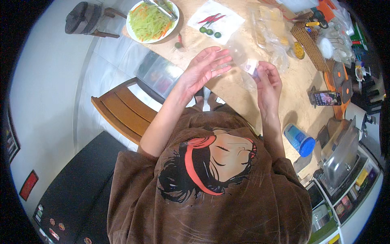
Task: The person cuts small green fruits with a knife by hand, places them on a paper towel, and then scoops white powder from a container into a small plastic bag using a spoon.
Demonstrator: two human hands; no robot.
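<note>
Both hands are raised over the corner of a stone-patterned table point(292, 88). My left hand point(210, 64) has its fingers spread, with nothing seen in it. Between thumb and fingers, my right hand point(268, 76) pinches a small clear plastic packet point(251, 67) with a whitish printed patch. Beyond them a white paper towel point(195, 19) bears several thin red chilies point(210, 19) and small green citrus fruits point(209, 31). One red chili point(179, 38) and a green fruit point(178, 45) lie on the bare table. A white plate point(129, 26) holds shredded green and orange vegetables point(147, 24) with metal tongs.
Plastic-wrapped yellowish food point(271, 26) lies behind my right hand, near a wicker basket point(310, 48). To the right are a phone on a stand point(327, 98) and a blue-lidded canister point(298, 139). A wooden chair point(125, 109) and a clear-lidded container point(158, 74) stand at left.
</note>
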